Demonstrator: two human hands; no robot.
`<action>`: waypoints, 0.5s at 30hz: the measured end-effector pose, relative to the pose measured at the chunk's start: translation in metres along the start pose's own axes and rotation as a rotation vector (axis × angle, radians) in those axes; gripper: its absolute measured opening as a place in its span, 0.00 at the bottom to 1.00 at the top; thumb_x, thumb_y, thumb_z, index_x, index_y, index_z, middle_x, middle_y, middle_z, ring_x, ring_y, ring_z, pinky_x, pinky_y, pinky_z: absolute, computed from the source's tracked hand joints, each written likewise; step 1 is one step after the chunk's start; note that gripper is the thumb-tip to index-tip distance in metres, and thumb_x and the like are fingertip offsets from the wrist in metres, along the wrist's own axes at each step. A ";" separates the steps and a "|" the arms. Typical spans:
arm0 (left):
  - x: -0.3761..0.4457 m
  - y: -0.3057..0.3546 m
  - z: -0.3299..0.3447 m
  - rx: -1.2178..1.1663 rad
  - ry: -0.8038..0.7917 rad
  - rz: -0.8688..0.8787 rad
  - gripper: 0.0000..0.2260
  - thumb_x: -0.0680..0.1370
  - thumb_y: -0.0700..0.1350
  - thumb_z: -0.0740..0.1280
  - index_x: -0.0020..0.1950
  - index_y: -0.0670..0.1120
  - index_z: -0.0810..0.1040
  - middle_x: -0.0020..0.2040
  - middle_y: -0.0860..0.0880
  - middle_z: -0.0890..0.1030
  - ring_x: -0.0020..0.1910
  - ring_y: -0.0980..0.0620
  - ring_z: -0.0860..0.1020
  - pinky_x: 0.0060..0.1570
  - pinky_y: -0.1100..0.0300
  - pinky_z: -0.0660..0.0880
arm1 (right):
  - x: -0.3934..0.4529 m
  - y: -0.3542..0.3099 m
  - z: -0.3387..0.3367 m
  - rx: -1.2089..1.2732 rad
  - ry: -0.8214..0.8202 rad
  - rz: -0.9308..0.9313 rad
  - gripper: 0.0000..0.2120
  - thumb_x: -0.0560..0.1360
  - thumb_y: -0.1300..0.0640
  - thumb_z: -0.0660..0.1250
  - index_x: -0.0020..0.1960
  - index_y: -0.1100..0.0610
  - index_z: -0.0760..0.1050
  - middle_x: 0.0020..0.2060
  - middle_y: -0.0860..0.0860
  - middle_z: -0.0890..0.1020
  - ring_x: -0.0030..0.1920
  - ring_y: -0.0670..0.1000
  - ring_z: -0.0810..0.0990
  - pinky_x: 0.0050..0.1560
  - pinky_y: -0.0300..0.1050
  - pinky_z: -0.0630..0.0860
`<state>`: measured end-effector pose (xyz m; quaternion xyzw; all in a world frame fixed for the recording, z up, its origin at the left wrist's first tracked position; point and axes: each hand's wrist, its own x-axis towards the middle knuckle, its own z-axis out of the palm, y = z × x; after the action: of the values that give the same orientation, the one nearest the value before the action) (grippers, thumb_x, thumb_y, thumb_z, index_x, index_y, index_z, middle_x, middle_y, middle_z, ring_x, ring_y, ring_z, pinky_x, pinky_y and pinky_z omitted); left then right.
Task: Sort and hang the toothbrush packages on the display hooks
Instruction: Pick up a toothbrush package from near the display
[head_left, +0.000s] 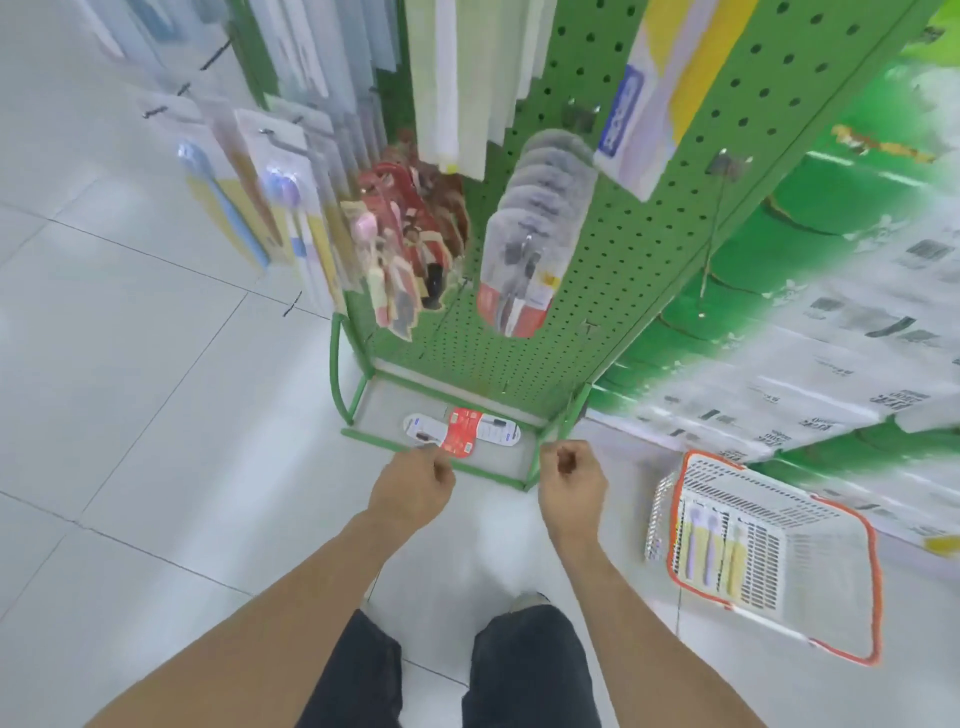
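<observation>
- The left hand (413, 486) hung with fingers curled loosely inward, holding nothing, just above the green base frame (363, 435) of the pegboard stand (613, 270).
- The right hand (571, 475) was likewise curled into a loose fist, empty, near the frame's front corner.
- Two toothbrush packages (462, 428) lay flat on the floor inside the base frame, overlapping, one showing a red card.
- More packages hung on hooks up the pegboard.
- A white basket with an orange rim (675, 525) sat on the floor to the right, several toothbrush packs inside.
</observation>
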<state>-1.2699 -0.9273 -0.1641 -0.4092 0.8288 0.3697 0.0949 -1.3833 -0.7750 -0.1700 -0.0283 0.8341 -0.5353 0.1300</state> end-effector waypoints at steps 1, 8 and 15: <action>0.010 -0.016 0.011 0.007 -0.020 -0.020 0.07 0.79 0.43 0.62 0.48 0.43 0.78 0.45 0.43 0.83 0.47 0.40 0.80 0.49 0.50 0.78 | 0.002 0.021 0.016 -0.068 -0.067 0.027 0.06 0.77 0.65 0.68 0.43 0.56 0.77 0.33 0.45 0.79 0.33 0.38 0.76 0.38 0.32 0.70; 0.138 -0.120 0.103 0.074 -0.091 -0.031 0.07 0.81 0.43 0.61 0.52 0.43 0.77 0.52 0.44 0.83 0.54 0.42 0.80 0.51 0.54 0.76 | 0.073 0.172 0.140 -0.429 -0.394 0.144 0.11 0.77 0.62 0.63 0.57 0.56 0.80 0.45 0.49 0.81 0.41 0.50 0.78 0.41 0.39 0.73; 0.288 -0.208 0.225 0.184 -0.117 0.065 0.14 0.81 0.41 0.60 0.66 0.41 0.73 0.63 0.42 0.77 0.61 0.42 0.76 0.58 0.51 0.75 | 0.168 0.326 0.250 -0.624 -0.519 0.168 0.18 0.77 0.61 0.66 0.67 0.58 0.75 0.52 0.53 0.81 0.53 0.54 0.80 0.53 0.43 0.77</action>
<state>-1.3338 -1.0282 -0.5675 -0.3495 0.8650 0.3183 0.1681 -1.4540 -0.8886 -0.5934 -0.1323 0.8953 -0.2192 0.3645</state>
